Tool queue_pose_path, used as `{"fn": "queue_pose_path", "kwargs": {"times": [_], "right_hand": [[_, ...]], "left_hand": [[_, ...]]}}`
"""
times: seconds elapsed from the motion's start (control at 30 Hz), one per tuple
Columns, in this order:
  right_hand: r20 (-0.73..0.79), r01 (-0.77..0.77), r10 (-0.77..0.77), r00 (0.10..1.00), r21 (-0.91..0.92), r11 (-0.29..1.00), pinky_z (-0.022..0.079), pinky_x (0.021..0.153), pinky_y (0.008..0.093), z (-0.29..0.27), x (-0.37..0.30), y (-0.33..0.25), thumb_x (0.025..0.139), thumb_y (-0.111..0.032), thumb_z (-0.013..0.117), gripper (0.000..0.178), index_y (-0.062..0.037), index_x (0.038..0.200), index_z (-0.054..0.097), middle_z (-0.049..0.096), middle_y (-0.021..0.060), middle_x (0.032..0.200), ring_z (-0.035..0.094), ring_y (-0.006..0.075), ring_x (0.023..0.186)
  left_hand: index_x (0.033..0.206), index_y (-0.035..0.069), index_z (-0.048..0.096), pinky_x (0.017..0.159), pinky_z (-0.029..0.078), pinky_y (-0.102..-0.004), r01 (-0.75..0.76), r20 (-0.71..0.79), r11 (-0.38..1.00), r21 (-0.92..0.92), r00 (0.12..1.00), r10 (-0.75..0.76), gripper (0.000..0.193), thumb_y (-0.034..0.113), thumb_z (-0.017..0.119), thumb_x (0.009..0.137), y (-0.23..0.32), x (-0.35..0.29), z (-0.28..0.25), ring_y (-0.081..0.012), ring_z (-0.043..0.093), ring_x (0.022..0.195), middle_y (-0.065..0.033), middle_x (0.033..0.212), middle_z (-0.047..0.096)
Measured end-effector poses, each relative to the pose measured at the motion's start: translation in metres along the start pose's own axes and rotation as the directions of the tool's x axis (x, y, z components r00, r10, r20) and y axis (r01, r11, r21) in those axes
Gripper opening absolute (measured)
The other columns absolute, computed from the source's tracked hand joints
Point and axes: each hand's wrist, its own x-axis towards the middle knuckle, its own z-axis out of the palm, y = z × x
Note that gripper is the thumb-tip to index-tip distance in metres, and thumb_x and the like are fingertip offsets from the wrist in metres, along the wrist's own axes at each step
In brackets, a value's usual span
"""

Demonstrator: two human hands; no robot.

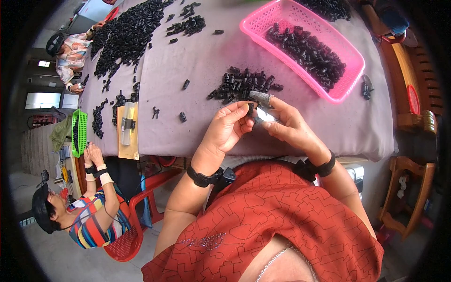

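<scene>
One black part (251,110) is pinched in the left hand (227,124), above the table (164,134) toward its near edge; the right hand (292,126) grips a shiny, perhaps sharp tool (267,115), whose slipping could cut fingers.

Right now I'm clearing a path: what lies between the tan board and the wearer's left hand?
In the head view, a few loose black pieces lie on the cloth between board and left hand.
</scene>
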Motion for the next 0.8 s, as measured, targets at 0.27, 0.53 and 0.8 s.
{"fn": "queue_pose_path", "kwargs": {"times": [0.27,0.53,0.8], "right_hand": [[0.070,-0.029,0.029,0.997,0.002,1.000,0.039,0.065,0.0204,0.0022,0.0008,-0.0019,0.091,-0.017,0.062,0.061,-0.0072,0.145,0.035,0.059,-0.0007,0.090,0.045,0.0045,0.075],[0.114,-0.007,0.009,0.993,-0.019,1.000,0.040,0.066,0.0214,-0.0011,0.0005,-0.0011,0.091,-0.017,0.064,0.061,-0.0046,0.144,0.037,0.058,-0.0001,0.090,0.046,0.0050,0.079],[0.091,-0.039,0.037,0.995,0.018,0.999,0.040,0.064,0.0200,-0.0011,0.0003,-0.0044,0.092,-0.019,0.063,0.055,-0.0035,0.141,0.042,0.058,-0.0025,0.091,0.046,0.0037,0.076]], "left_hand": [[0.109,0.005,0.063,0.064,0.048,-0.0228,-0.025,0.062,0.994,0.105,0.998,0.018,0.019,0.016,0.059,0.095,-0.0046,0.0007,-0.0033,-0.0100,0.058,0.072,-0.0011,0.091,0.064],[0.107,0.004,0.063,0.062,0.048,-0.0226,0.041,0.045,0.998,0.056,0.998,-0.043,0.022,0.021,0.060,0.094,-0.0013,-0.0011,0.0001,-0.0087,0.057,0.068,-0.0001,0.085,0.063],[0.105,0.004,0.063,0.060,0.047,-0.0224,0.066,0.040,0.997,0.040,0.997,-0.068,0.022,0.023,0.061,0.094,0.0002,-0.0031,0.0018,-0.0087,0.056,0.066,-0.0003,0.083,0.061]]}}
